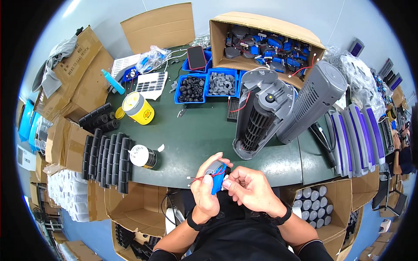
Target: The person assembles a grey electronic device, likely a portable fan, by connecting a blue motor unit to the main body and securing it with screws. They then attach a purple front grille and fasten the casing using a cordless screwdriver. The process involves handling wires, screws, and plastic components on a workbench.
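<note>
Black clothing (244,239): nearest the camera, the near middle is being filled by it, just short of the counter (191,126).

Left hand (205,193): the blue-and-grey part (217,186) is being grasped between thumb and fingers, from the left side.

Right hand (252,187): thumb and fingertips are being held close together against the part's right edge; whether anything small is being pinched there cannot be told, as the contact is being hidden.

Part's place: it is being held up in front of the body, seen against the counter's near edge.

Red wires (199,178): they are being draped across the part, with a white connector (189,178) being left free at the left.

Handling well: the part is best being kept still by the left hand while light, square pressure is being applied by the right fingertips; the wires should be being kept slack, clear of the pinch and unstrained at their roots.

Open grey housing (261,78): farther right, it is being left standing, a black fan drum (257,135) being exposed inside.

Carton (265,18): at the far side, similar blue-and-grey units (274,42) are being stored in it.

Blue bins (185,99): far, near the middle, small black and grey pieces are being kept sorted.
</note>
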Action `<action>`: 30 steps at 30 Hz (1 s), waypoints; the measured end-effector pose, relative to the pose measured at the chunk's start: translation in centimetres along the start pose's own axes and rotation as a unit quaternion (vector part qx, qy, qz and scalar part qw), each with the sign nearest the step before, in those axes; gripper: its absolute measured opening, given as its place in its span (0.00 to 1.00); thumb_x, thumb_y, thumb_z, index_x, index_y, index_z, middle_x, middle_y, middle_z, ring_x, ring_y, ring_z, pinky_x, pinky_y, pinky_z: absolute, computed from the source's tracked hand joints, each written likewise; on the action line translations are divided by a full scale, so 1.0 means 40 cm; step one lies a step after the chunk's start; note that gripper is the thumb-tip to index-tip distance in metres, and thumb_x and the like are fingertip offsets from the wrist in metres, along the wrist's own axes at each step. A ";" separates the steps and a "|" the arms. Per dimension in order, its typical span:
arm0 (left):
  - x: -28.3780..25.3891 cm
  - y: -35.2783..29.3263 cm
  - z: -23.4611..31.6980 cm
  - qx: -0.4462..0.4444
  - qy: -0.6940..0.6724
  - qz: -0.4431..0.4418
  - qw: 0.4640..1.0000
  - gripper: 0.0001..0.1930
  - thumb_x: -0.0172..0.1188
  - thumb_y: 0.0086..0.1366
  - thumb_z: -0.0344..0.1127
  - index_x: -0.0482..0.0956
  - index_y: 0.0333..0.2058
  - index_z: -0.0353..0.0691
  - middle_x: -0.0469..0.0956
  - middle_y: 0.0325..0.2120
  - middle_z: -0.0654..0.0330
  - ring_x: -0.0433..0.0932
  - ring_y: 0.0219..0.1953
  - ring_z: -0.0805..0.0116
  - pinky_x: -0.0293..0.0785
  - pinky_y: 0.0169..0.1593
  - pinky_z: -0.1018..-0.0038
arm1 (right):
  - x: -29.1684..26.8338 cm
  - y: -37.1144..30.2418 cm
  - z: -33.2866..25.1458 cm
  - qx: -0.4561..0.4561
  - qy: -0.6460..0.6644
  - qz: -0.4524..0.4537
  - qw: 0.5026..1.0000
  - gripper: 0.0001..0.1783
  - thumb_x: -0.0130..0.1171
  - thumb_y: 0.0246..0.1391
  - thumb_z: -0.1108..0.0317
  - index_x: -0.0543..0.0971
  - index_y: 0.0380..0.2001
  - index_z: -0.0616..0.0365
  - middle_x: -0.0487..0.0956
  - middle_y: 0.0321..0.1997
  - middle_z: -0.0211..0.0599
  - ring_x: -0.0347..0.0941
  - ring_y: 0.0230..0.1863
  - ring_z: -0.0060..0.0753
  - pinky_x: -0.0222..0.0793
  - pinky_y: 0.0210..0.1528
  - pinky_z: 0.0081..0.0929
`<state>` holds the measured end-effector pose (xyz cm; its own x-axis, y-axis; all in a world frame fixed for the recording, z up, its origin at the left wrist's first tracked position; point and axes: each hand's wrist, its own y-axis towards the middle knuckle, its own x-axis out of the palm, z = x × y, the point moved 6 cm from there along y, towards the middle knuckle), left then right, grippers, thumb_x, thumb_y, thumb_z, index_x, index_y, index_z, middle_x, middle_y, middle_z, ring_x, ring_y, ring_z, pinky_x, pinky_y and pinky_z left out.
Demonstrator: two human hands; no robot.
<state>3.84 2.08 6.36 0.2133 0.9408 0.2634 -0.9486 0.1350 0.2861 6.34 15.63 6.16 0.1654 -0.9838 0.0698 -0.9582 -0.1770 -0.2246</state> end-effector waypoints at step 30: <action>-0.011 0.027 0.004 -0.051 -0.069 -0.032 0.996 0.28 0.42 0.79 0.44 0.71 0.64 0.25 0.82 0.50 0.45 0.82 0.52 0.57 0.75 0.60 0.63 | -0.015 -0.017 -0.073 -0.129 -0.146 0.144 0.970 0.10 0.66 0.67 0.69 0.81 0.33 0.64 0.82 0.24 0.31 0.75 0.23 0.14 0.69 0.25 0.19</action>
<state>2.76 1.77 6.72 0.2971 0.8785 0.3742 -0.9495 0.2304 0.2130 6.23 16.43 9.10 -0.0948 -0.9647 -0.2457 -0.9948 0.0828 0.0586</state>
